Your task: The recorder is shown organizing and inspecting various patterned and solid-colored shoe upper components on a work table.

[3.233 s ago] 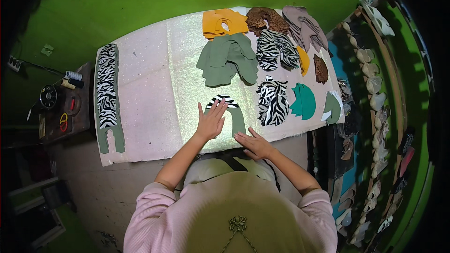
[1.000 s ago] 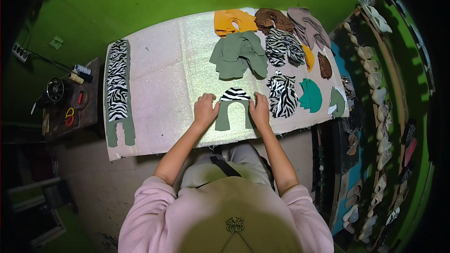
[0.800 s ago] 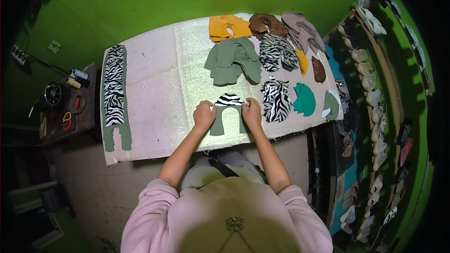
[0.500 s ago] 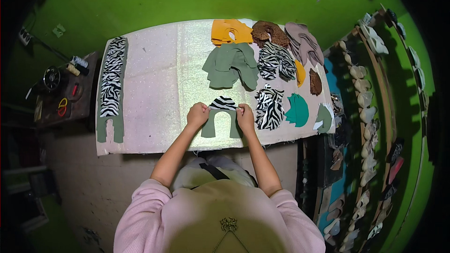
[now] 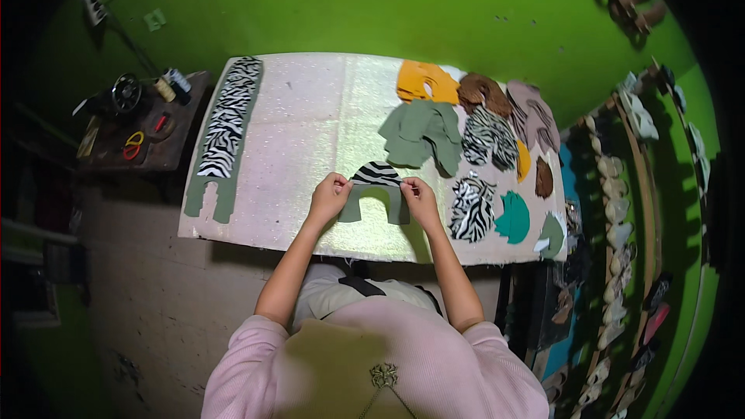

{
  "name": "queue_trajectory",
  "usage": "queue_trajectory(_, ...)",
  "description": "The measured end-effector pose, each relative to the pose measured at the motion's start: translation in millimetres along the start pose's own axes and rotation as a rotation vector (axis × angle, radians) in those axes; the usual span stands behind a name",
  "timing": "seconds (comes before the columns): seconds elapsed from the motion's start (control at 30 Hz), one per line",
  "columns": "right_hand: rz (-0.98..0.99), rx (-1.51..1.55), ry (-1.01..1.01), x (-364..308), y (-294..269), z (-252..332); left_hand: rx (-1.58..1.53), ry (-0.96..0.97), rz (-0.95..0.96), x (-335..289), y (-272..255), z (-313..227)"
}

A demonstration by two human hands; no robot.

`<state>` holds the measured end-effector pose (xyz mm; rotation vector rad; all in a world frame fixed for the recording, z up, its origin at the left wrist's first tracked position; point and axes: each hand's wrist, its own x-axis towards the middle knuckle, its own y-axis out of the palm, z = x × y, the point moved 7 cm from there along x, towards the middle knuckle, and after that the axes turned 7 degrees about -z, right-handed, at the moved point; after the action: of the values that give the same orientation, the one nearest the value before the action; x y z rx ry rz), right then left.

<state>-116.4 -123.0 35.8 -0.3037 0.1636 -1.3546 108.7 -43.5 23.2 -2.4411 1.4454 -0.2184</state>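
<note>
Above the near middle of the table, my left hand (image 5: 331,197) and my right hand (image 5: 420,202) pinch the two sides of one upper piece. Its curved top is a zebra-print piece (image 5: 375,174); below that, an arch-shaped olive-green piece (image 5: 351,208) hangs with two legs toward me. Both hands are closed at the seam where print meets green. Fingertips hide the corners, so whether the pieces are stuck together cannot be seen. Beyond the hands lies a pile of olive-green cut pieces (image 5: 419,136). Zebra-print cut pieces (image 5: 473,208) lie right of my right hand.
A long overlapped row of zebra-and-green pieces (image 5: 231,128) runs down the table's (image 5: 299,132) left side. Orange (image 5: 427,81), brown (image 5: 483,93) and mauve (image 5: 534,112) piles sit far right. Left stands a side table with red-handled scissors (image 5: 133,145); shoe racks (image 5: 613,225) line the right.
The view has shifted, so the table sits further right and lower in it. Both hands keep hold of the same piece, whose green legs now look shorter and tilted.
</note>
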Motion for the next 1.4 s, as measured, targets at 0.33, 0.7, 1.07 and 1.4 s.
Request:
queue_trajectory(0.33, 0.182, -0.013, -0.005, 8.1, 140.1, 49.4, 0.097, 0.015, -0.275, 1.8, -139.3, 22.6)
queue_trajectory(0.7, 0.249, 0.025, 0.04, -30.4, 312.9, 67.7, 0.249, -0.121, -0.377, 13.0, -287.3, 95.1)
queue_trajectory(1.07, 0.206, -0.019, 0.077, -53.8, 405.8, 74.1, 0.378, -0.166, -0.329, 33.4, -360.2, 139.5)
queue_trajectory(1.4, 0.16, 0.092, 0.31, -54.3, 427.4, 91.5, 0.521, -0.153, -0.353, 51.3, -373.6, 157.5)
